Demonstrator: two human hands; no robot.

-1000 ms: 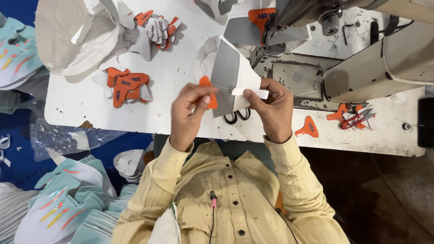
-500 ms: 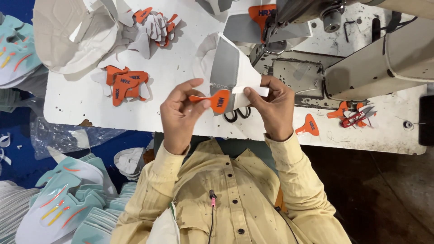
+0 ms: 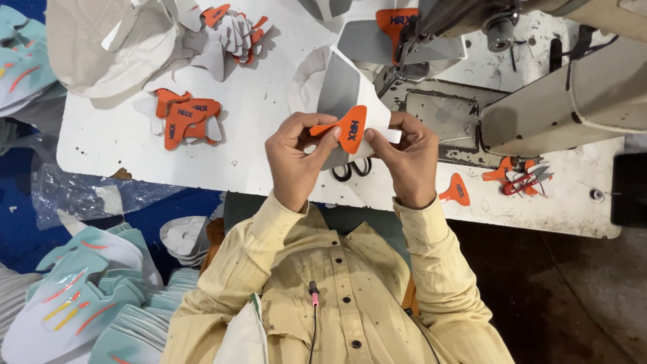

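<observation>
While two hands (image 3: 350, 152) pinch one orange tab (image 3: 349, 128), scissors (image 3: 350, 170) lie below

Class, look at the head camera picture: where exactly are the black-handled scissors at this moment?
The scissors lie on the white table, mid-frame near its front edge, just below the left hand and right hand, mostly hidden behind them.

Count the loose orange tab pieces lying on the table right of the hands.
2 clear: one orange tab beside the right hand, another orange piece under the red snips; more may be hidden there.
</observation>
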